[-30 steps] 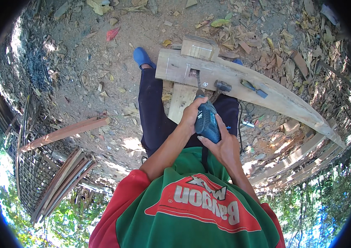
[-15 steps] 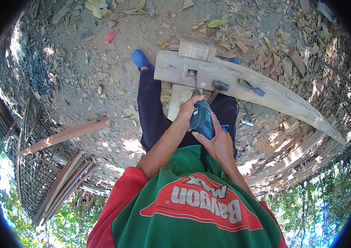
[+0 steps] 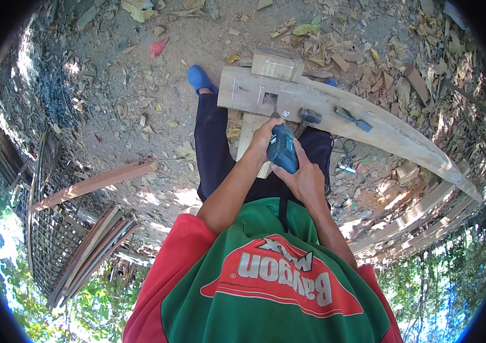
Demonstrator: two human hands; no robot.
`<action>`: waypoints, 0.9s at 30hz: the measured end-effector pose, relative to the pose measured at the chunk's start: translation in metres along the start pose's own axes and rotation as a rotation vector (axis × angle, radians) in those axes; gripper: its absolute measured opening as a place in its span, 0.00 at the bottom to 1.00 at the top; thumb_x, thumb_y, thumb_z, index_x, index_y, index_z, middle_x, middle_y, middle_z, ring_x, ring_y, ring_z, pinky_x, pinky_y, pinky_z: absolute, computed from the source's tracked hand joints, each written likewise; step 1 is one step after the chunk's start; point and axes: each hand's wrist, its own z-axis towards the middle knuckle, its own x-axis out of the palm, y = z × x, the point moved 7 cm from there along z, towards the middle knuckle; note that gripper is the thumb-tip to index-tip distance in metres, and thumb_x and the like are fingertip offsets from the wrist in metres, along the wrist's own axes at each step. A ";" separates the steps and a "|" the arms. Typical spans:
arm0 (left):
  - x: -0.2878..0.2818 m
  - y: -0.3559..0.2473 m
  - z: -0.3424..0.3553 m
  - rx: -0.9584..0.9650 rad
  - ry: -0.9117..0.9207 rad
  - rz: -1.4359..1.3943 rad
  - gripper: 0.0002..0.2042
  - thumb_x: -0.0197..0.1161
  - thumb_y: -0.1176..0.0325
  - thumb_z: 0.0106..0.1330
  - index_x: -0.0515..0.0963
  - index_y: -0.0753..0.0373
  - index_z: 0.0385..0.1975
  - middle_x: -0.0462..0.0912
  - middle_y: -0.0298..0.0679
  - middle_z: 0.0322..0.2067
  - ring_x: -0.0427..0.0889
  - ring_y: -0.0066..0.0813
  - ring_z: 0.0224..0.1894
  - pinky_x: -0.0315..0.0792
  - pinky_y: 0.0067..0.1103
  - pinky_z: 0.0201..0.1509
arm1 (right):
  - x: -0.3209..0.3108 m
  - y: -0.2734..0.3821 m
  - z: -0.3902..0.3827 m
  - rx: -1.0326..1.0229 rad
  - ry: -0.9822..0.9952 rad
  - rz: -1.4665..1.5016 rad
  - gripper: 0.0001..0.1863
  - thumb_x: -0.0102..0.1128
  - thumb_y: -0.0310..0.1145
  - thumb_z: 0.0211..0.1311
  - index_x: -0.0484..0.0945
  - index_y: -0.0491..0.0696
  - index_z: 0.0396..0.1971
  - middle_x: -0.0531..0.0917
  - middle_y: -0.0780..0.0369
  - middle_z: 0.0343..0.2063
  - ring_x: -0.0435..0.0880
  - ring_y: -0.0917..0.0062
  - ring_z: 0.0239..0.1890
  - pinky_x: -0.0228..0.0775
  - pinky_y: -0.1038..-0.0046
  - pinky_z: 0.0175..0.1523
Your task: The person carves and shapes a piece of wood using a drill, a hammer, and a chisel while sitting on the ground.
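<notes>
Both my hands grip a blue power drill [image 3: 282,153]. My left hand [image 3: 262,139] is wrapped around its front, near the chuck, and my right hand [image 3: 306,176] closes around its rear. The drill's bit points away from me, its tip at a square hole [image 3: 270,99] in a thick, pale plank [image 3: 323,94]. How deep the tip sits cannot be made out. White lines are marked around the hole. To the right of the drill, a hammer [image 3: 310,115] lies with its head on the plank. Farther right on the plank rests a blue-handled chisel [image 3: 354,120].
The curved, tapering plank lies across a squared wood block [image 3: 277,66] and another timber piece [image 3: 250,134]. On the left are a reddish beam [image 3: 97,184] and a stack of boards [image 3: 91,254]. More long boards [image 3: 409,220] lie at right. Dry leaves and wood chips litter the dirt.
The drill and both hands have shifted slightly forward, toward the hole. The view has moved a little too. Hammer and chisel keep their places on the plank.
</notes>
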 end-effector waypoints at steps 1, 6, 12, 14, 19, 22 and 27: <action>-0.003 0.001 0.004 -0.009 0.001 0.004 0.16 0.67 0.54 0.59 0.79 0.62 0.33 0.83 0.41 0.27 0.84 0.33 0.25 0.82 0.28 0.32 | 0.000 0.001 0.001 -0.002 0.005 -0.031 0.49 0.70 0.59 0.47 0.65 0.49 0.67 0.86 0.45 0.30 0.86 0.49 0.34 0.78 0.55 0.41; -0.001 0.002 0.007 0.066 0.045 -0.036 0.17 0.65 0.53 0.60 0.79 0.62 0.33 0.84 0.41 0.27 0.84 0.33 0.25 0.82 0.28 0.34 | -0.004 0.000 0.003 -0.069 -0.009 -0.097 0.48 0.70 0.59 0.47 0.67 0.49 0.66 0.86 0.45 0.30 0.86 0.50 0.34 0.79 0.55 0.40; 0.001 0.010 -0.013 0.035 0.020 -0.065 0.16 0.66 0.54 0.61 0.79 0.63 0.35 0.84 0.41 0.27 0.84 0.32 0.25 0.82 0.27 0.34 | -0.010 0.005 -0.011 -0.077 -0.009 -0.089 0.48 0.71 0.58 0.47 0.67 0.49 0.66 0.86 0.47 0.30 0.87 0.52 0.33 0.79 0.58 0.39; 0.010 0.017 -0.056 0.005 0.004 -0.063 0.15 0.66 0.56 0.62 0.79 0.63 0.35 0.83 0.40 0.27 0.84 0.30 0.25 0.81 0.26 0.33 | -0.020 0.013 -0.042 -0.043 -0.026 -0.042 0.48 0.71 0.57 0.47 0.66 0.49 0.67 0.86 0.48 0.29 0.87 0.53 0.32 0.79 0.59 0.38; 0.008 0.031 -0.077 0.029 -0.037 -0.094 0.13 0.68 0.58 0.62 0.79 0.62 0.34 0.83 0.37 0.25 0.83 0.27 0.23 0.80 0.25 0.29 | -0.008 -0.001 -0.070 -0.102 0.009 -0.015 0.50 0.72 0.58 0.48 0.63 0.48 0.68 0.86 0.49 0.31 0.88 0.56 0.32 0.80 0.60 0.37; 0.005 0.029 -0.074 0.015 -0.058 -0.095 0.13 0.67 0.58 0.62 0.79 0.62 0.34 0.83 0.38 0.26 0.83 0.28 0.23 0.80 0.25 0.30 | -0.008 0.002 -0.059 -0.084 0.038 -0.037 0.51 0.71 0.59 0.48 0.63 0.48 0.68 0.86 0.49 0.31 0.88 0.56 0.32 0.80 0.61 0.38; -0.004 0.034 -0.061 -0.024 -0.033 -0.069 0.17 0.66 0.53 0.61 0.78 0.62 0.35 0.84 0.41 0.27 0.84 0.31 0.25 0.81 0.28 0.32 | -0.006 0.000 -0.055 -0.025 0.086 -0.023 0.51 0.71 0.60 0.47 0.63 0.49 0.69 0.86 0.47 0.32 0.88 0.53 0.35 0.80 0.59 0.42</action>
